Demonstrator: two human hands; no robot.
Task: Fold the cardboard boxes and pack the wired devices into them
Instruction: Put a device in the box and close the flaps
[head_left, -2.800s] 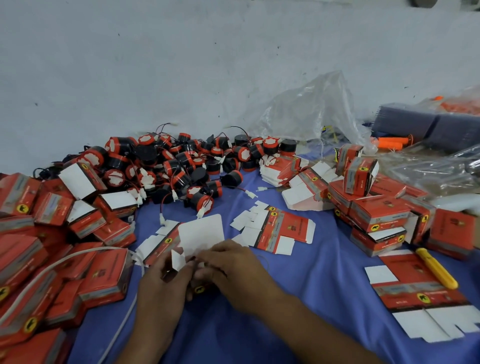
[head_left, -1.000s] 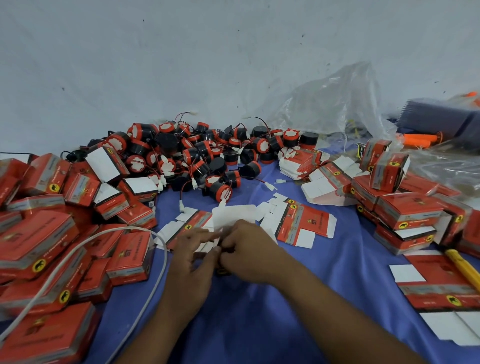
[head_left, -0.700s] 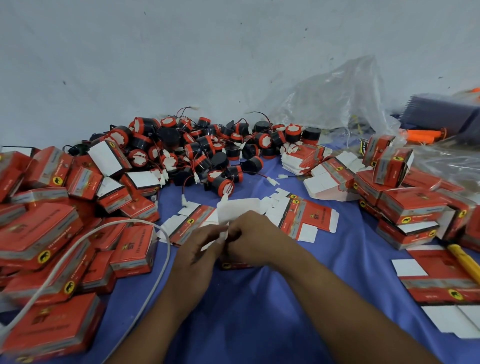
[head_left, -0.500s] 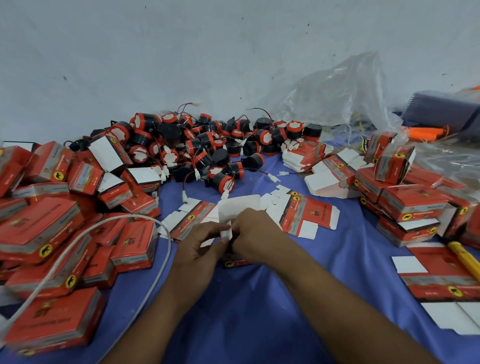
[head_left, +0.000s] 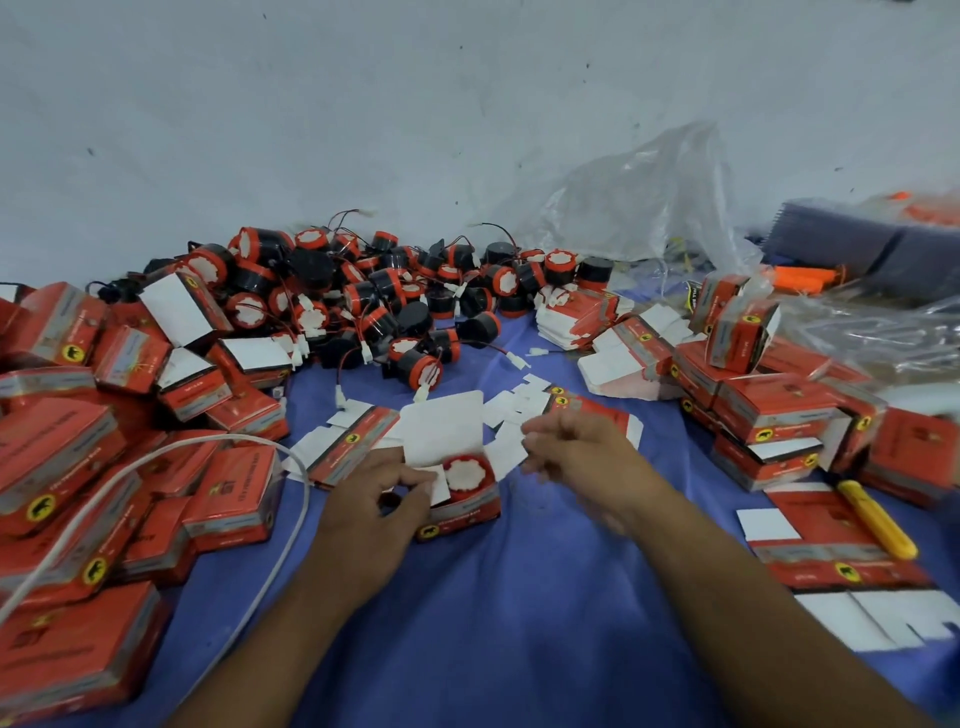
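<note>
Stacks of closed red boxes fill 9 o'clock, a white cable looped over them. Near centre the left hand pinches a side flap of the open box, lid up, one wired device seated inside; the device heap lies at 12 o'clock. The right hand, blurred, hangs at the box's 2 o'clock, fingers loosely bent, holding nothing. A yellow cutter lies on flat blanks at 4 o'clock.

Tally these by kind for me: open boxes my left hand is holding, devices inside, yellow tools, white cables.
Open red cardboard box: 1
Round red-and-black wired device inside it: 1
Yellow stick-shaped tool: 1
White cable: 1
Total: 4
</note>
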